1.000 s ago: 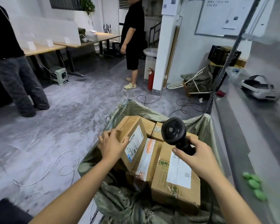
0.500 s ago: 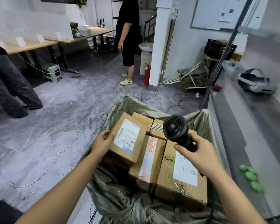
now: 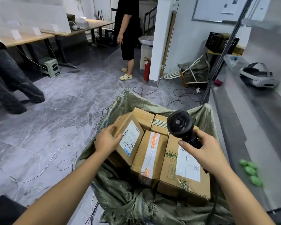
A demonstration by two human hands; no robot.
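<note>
Over the last second the small brown cardboard parcel with the white shipping label (image 3: 130, 138) has swung from standing on its edge to lying tilted, label face up. Your left hand (image 3: 106, 140) has slid down onto its near left corner.

Judging by its size and how one hand tips it, expect it to be light. The board looks stiff, with square, undented corners, and it is dry and not slick. It should take a firm squeeze without crushing. Keep your hold on that left corner and edge, thumb on top and fingers round the side, so nothing covers the barcode. The label is printed with bars and has a blue strip at its lower end.

The parcel sits centre frame, leaning on the other cartons at the left side of the open green woven sack (image 3: 133, 207). It touches the long brown carton sealed with orange-printed tape (image 3: 150, 159) to its right. Right of that lies the large brown carton with green lettering and a white label (image 3: 187, 168).

Your right hand (image 3: 205, 151) is wrapped round the handle of the black handheld barcode scanner (image 3: 179, 123), whose head is raised above the cartons and clear of them.

Further out, green lumps (image 3: 250, 171) and a white headset (image 3: 259, 77) lie on the grey desk (image 3: 243, 130) at the right. A person in black (image 3: 127, 26) stands at top centre.
</note>
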